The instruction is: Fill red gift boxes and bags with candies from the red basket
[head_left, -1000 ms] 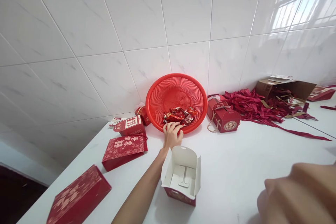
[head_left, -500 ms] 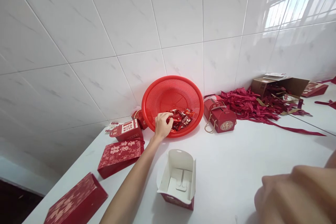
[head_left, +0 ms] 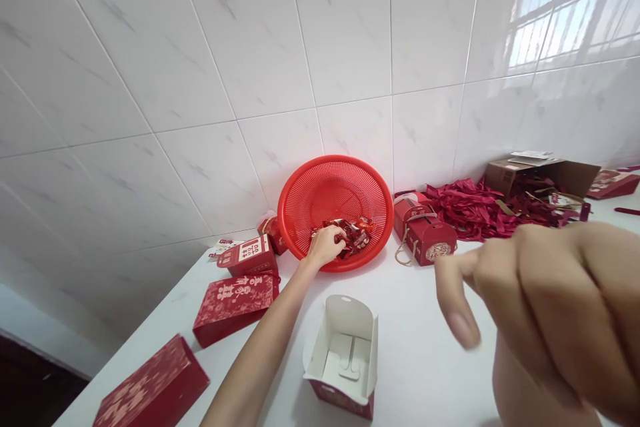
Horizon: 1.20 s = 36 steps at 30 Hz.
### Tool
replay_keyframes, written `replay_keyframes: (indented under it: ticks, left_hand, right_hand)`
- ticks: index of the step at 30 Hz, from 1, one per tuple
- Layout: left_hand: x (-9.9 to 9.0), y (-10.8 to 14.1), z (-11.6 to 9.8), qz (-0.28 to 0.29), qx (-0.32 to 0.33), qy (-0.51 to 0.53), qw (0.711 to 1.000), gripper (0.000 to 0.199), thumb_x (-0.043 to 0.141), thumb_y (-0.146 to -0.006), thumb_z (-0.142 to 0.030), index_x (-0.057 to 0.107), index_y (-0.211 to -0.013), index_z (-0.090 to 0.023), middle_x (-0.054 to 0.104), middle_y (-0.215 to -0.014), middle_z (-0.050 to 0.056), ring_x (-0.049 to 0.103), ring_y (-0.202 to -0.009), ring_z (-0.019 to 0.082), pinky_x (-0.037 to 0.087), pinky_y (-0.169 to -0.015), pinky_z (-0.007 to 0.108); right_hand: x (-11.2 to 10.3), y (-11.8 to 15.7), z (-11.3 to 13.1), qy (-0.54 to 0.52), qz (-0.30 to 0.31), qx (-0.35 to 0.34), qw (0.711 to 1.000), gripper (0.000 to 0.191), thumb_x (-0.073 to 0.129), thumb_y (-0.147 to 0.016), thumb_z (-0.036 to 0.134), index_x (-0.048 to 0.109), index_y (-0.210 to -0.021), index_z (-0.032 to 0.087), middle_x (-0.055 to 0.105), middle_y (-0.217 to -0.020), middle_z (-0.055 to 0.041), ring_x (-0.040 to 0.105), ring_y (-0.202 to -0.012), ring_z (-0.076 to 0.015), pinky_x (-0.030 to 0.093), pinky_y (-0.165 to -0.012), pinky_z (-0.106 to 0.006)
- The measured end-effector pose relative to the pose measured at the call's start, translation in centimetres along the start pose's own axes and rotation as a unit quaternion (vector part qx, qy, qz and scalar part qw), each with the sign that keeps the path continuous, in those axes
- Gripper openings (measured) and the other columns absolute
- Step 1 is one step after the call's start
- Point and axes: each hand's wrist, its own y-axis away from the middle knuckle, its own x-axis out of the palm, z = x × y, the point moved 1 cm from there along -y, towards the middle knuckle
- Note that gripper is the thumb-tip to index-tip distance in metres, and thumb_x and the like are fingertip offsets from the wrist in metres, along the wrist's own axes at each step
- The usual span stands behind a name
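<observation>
Your right hand (head_left: 555, 307), blurred and cut off at the right, hides part of the tabletop (head_left: 415, 353), while your left hand (head_left: 327, 245) curls its fingers against the wrapped sweets (head_left: 361, 235) inside the red basket (head_left: 335, 190), beyond the open box (head_left: 345, 357), though I cannot tell whether either hand grips anything.

My left hand (head_left: 326, 245) is reaching far out while my right hand (head_left: 545, 307) is looming close.
My bare left forearm (head_left: 265, 353) is slanting up from the bottom edge, and my left wrist (head_left: 311, 263) is running nearly in line with it; the fingers are curling over and inward, their tips partly hiding from me. On my right hand, blurred (it is nearly filling that lower corner), the knuckles (head_left: 530, 247) are facing up and one digit (head_left: 456, 307) is bending downward, its nail showing.
</observation>
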Motion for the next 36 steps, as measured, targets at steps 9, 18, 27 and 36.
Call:
replay_keyframes:
  ticks: [9,18,27,36]
  left_hand:
    - [-0.1,5.8,2.0,-0.255,0.111,0.167,0.946,0.010,0.061,-0.082,-0.015,0.070,-0.083,-0.020,0.070,-0.109,0.008,0.067,-0.104,0.022,0.053,-0.096,0.038]
    - [3.3,8.6,2.2,-0.312,0.035,0.198,0.929,0.016,0.047,-0.075,-0.010,0.060,-0.076,-0.020,0.067,-0.093,0.006,0.066,-0.092,0.021,0.053,-0.082,0.032]
    - [4.0,8.6,1.6,-0.272,0.000,0.233,0.934,0.003,0.050,-0.074,-0.022,0.053,-0.074,-0.021,0.062,-0.069,-0.001,0.060,-0.066,0.016,0.048,-0.066,0.025]
    - [2.4,6.5,0.7,-0.315,-0.109,0.389,0.859,0.011,0.061,-0.077,-0.025,0.058,-0.086,-0.020,0.068,-0.083,0.003,0.066,-0.078,0.017,0.054,-0.076,0.029]
  right_hand:
    - [-1.8,-8.1,0.0,-0.005,-0.119,-0.159,0.980,0.022,0.076,-0.078,0.033,0.065,-0.064,0.020,0.058,-0.057,-0.0003,0.054,-0.054,-0.0138,0.051,-0.062,-0.032]
    - [-4.9,-12.9,-13.8,-0.223,-0.416,0.173,0.865,0.021,0.077,-0.072,0.023,0.057,-0.073,0.019,0.066,-0.059,-0.0021,0.062,-0.053,-0.0164,0.053,-0.050,-0.026]
    - [-6.1,-12.1,-19.1,-0.262,-0.398,0.252,0.842,0.037,0.061,-0.088,0.048,0.052,-0.066,0.019,0.056,-0.050,0.0015,0.046,-0.038,-0.0090,0.039,-0.038,-0.020]
    - [-6.8,-11.4,-19.6,-0.251,-0.351,0.277,0.858,0.043,0.051,-0.088,0.057,0.061,-0.074,0.017,0.060,-0.053,-0.0039,0.043,-0.038,-0.0108,0.032,-0.037,-0.020]
